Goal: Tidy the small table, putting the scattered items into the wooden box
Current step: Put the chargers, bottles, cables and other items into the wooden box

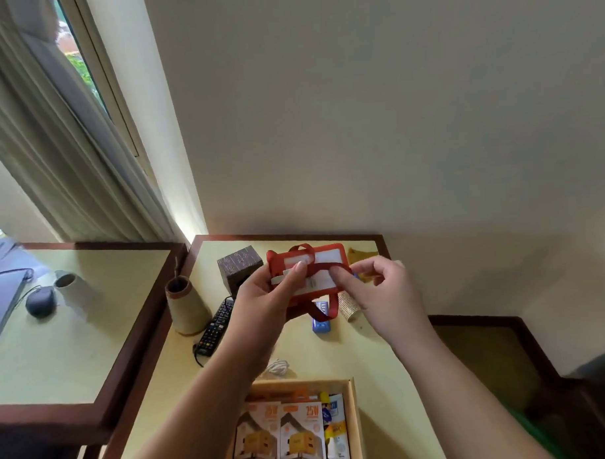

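Winding the red ribbon strap [321, 269] around the red card holder [316, 263] seems to be the step in hand, so the loose loop does not catch on other things in the box. To do it well, I think the strap must lie flat and tight, w/ the tail tucked under before the bundle goes down.

From largest to smallest: the small table [333, 352] has a smooth pale yellow top and a dark brown wooden frame. The wooden box [352, 409] stands at its near edge, light raw wood, already holding orange-and-white cartons (marked 25W) and some small packets. A cone-shaped woven vase [187, 309] w/ a rough texture stands at the left; beside it lies a black remote control [217, 326], long and flat w/ many buttons. A dark cube box [239, 267] w/ a printed pattern sits at the back. Nearer are a small roll [348, 306] w/ dotted paper, a blue packet [321, 323] and a white cable [276, 367], coiled, just behind the box.

The left hand [262, 299] grips the holder from its left side, thumb pressed on the front. The right hand [375, 288] pinches the ribbon betw. thumb and fingertips. The holder is held in the air above the table's far half, approx. over the blue packet, well apart from the box. It looks like soft flexible plastic w/ white card windows; the ribbon is thin, satin-like.
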